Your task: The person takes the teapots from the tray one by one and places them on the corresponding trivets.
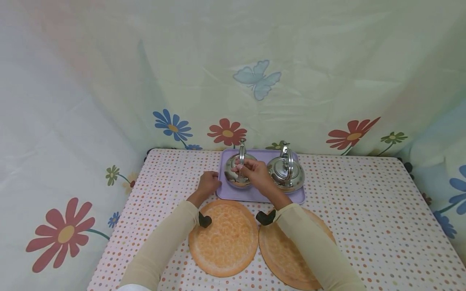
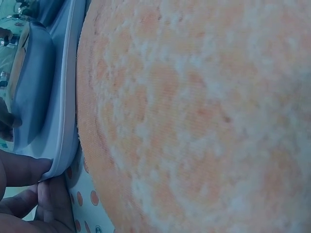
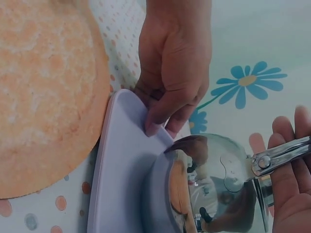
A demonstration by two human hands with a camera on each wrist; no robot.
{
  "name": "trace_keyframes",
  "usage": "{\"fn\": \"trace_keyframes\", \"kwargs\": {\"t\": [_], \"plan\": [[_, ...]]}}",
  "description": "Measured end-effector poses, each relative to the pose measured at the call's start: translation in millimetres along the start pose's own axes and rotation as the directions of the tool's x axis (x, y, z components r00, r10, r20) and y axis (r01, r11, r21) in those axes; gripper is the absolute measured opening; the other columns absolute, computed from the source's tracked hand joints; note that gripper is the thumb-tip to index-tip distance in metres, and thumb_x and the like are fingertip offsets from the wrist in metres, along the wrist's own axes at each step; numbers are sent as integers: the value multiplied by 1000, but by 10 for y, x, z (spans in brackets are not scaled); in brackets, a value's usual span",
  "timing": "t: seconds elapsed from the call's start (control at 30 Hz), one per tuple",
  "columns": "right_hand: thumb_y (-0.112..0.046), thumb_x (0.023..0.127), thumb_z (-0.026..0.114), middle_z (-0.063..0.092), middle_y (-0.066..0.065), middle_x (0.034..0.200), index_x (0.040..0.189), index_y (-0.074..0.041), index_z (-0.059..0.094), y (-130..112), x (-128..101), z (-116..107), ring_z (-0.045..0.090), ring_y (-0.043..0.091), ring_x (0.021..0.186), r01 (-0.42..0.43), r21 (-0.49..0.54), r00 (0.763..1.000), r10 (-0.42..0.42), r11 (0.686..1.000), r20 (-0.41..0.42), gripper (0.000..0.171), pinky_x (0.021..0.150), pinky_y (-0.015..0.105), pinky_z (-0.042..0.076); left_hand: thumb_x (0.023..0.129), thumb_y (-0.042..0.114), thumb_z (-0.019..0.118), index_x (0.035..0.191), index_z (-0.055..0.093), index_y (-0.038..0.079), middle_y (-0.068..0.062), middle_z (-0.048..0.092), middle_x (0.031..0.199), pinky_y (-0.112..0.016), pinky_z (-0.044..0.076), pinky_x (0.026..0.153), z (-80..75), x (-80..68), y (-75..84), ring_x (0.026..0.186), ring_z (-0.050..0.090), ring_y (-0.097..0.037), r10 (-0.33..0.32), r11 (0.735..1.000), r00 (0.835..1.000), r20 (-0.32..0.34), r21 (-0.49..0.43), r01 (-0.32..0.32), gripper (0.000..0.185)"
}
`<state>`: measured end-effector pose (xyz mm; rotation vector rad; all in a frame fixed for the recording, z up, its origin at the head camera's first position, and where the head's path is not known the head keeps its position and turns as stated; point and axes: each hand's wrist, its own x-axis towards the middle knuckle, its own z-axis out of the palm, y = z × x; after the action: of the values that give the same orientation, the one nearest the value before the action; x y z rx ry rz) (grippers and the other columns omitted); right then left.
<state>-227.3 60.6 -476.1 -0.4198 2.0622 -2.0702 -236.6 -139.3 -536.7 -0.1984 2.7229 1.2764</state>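
A lilac tray (image 1: 247, 195) carries two shiny metal kettles near the back of the table. At its left side my left hand (image 1: 209, 184) pinches the rim, with the thumb (image 2: 29, 167) on top and fingers beneath. My right hand (image 1: 257, 173) is at the upright handle (image 3: 282, 158) of the left kettle (image 1: 233, 176), thumb and fingers round it. That kettle's base rests on the tray in the right wrist view. Beside it stands the right kettle (image 1: 282, 173), its handle raised, partly behind my right wrist.
Two round mats with a baked-flatbread look, a left one (image 1: 223, 238) and a right one (image 1: 282, 252), lie in front of the tray. My right forearm covers part of the right mat. A dotted cloth (image 1: 367, 210) covers the table, and a flowered curtain (image 1: 302, 109) hangs behind.
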Motion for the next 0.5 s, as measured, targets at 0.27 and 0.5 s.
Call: {"fn": "trace_keyframes", "kwargs": {"t": [0.27, 0.5], "plan": [[-11, 99, 57, 70, 22, 97, 116, 13, 63, 6, -36, -39, 65, 23, 103, 5, -29, 1000, -5, 1000, 26, 30, 87, 47, 51, 83, -2, 62, 115, 65, -10, -18, 68, 97, -28, 51, 66, -2, -7, -7, 75, 61, -19, 13, 1000, 1000, 8, 1, -13, 33], [-11, 98, 58, 71, 19, 94, 109, 15, 65, -41, -88, -23, 64, 29, 105, 26, -38, 999, -24, 999, 32, 29, 79, 31, 55, 84, -1, 62, 119, 63, -10, -18, 69, 98, -27, 49, 64, -48, -36, 2, 68, 57, -15, 28, 999, 999, 20, -33, -28, 36]]}}
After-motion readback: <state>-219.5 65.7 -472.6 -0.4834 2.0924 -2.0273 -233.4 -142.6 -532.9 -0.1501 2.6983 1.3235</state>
